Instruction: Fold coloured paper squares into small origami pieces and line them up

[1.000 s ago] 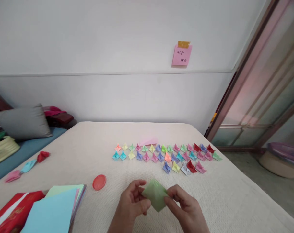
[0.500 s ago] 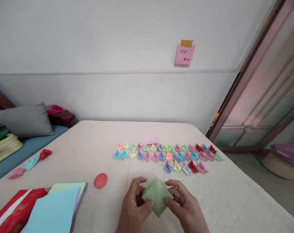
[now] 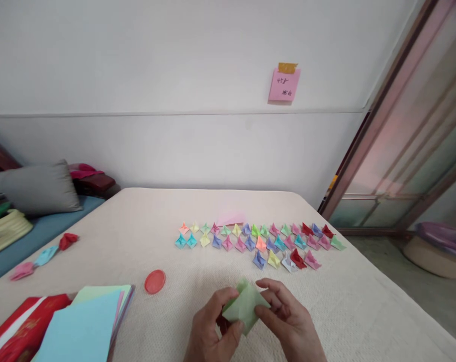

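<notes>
Here, one green folded paper (image 3: pixel 247 307), lower centre of frame, pinched by my left fingers (image 3: pixel 223 299) and, at its right corner, by my right fingers (image 3: pixel 279 292). Also, one red disc (image 3: pixel 155 282), lower left of frame.

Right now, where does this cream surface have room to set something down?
The cream surface is bare left of the folded-paper rows, beyond the red disc, and right of the right hand. It's crowded within those rows and around the paper stack and red packet.
</notes>
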Demonstrator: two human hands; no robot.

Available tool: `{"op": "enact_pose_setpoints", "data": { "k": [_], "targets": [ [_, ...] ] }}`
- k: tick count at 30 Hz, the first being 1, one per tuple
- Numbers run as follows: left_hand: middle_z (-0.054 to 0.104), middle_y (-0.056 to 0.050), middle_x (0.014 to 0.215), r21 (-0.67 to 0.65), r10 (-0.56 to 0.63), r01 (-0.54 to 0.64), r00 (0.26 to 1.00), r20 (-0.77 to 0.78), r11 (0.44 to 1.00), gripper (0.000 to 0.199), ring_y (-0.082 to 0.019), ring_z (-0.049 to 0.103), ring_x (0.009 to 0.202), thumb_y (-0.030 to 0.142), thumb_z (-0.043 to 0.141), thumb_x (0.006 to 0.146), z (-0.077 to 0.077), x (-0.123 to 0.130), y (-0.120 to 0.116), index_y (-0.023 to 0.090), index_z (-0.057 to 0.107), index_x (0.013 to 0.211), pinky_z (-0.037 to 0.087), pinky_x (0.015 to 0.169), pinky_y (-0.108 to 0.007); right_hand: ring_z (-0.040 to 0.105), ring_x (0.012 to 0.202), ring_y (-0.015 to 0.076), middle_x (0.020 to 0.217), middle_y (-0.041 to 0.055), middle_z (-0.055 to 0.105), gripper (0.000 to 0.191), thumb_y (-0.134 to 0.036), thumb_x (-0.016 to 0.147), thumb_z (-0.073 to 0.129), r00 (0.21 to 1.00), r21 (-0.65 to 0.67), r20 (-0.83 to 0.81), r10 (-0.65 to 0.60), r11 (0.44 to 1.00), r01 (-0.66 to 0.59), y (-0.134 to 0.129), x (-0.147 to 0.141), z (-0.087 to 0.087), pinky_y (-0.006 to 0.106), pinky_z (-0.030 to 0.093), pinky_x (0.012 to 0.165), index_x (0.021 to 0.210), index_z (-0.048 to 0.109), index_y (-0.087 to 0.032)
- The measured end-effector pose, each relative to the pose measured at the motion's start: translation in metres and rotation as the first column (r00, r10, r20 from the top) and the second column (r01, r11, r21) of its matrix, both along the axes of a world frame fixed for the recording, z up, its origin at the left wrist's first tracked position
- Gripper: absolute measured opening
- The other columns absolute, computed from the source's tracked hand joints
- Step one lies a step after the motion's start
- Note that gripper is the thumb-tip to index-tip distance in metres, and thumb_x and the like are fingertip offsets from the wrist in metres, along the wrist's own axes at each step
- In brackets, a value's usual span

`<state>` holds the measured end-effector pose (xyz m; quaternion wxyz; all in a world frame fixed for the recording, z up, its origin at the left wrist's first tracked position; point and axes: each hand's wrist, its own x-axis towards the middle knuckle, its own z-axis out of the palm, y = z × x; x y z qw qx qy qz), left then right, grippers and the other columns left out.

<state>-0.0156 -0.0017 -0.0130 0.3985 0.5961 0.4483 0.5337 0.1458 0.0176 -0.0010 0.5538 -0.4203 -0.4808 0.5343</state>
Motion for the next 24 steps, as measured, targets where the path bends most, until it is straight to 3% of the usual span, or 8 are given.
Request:
{"op": "enact_pose_setpoints", "data": {
  "k": [6,12,15,19,24],
  "targets": [
    [0.066,0.001,0.088,0.052,0.023,-0.021,0.999,-0.034,0.998,0.041,-0.010,0.053,0.060,0.017,0.059,0.074,0.001,0.002,-0.002,0.029,0.055,0.113,0.044,0.054,-0.018,0.055,0.062,0.0156,0.065,-0.0030,0.060,0.026,-0.033,0.071,0.072,1.000,0.002,0.018,0.008,1.000,-0.008,-0.002,0.000,0.003,0.026,0.040,0.055,0.095,0.064,-0.026],
    [0.063,0.001,0.079,0.103,0.060,-0.055,0.997,-0.051,0.993,0.031,-0.009,0.052,0.057,0.014,0.058,0.073,-0.003,0.003,-0.002,0.026,0.057,0.101,0.044,0.053,-0.017,0.054,0.061,0.0152,0.062,-0.0033,0.060,0.026,-0.033,0.069,0.074,0.999,-0.002,0.028,-0.015,1.000,0.016,-0.003,0.001,0.006,0.026,0.040,0.056,0.093,0.066,-0.026],
    [0.063,0.001,0.078,0.097,0.048,-0.041,0.996,-0.071,0.994,0.029,-0.009,0.051,0.055,0.015,0.056,0.075,-0.004,0.002,-0.002,0.025,0.056,0.102,0.044,0.051,-0.018,0.054,0.061,0.0147,0.062,-0.0035,0.061,0.026,-0.033,0.069,0.074,1.000,-0.014,0.015,-0.011,1.000,0.011,-0.003,0.001,0.007,0.025,0.041,0.058,0.093,0.066,-0.026],
    [0.066,0.001,0.086,0.095,0.009,0.002,0.993,-0.122,0.996,0.043,-0.010,0.050,0.055,0.015,0.056,0.074,-0.003,0.000,-0.002,0.030,0.052,0.114,0.043,0.053,-0.019,0.055,0.065,0.0151,0.066,-0.0024,0.064,0.025,-0.034,0.071,0.073,0.999,-0.012,0.032,0.005,1.000,-0.005,-0.003,0.002,0.003,0.025,0.041,0.060,0.094,0.066,-0.027],
    [0.063,0.003,0.072,0.025,-0.015,0.018,0.990,-0.143,1.000,0.040,-0.010,0.047,0.053,0.013,0.059,0.071,0.005,0.001,-0.001,0.029,0.056,0.108,0.039,0.051,-0.018,0.057,0.068,0.0164,0.071,-0.0007,0.067,0.026,-0.035,0.072,0.071,0.997,0.008,0.081,0.014,1.000,-0.015,-0.002,0.003,-0.004,0.025,0.042,0.062,0.096,0.066,-0.028]
  ]
}}
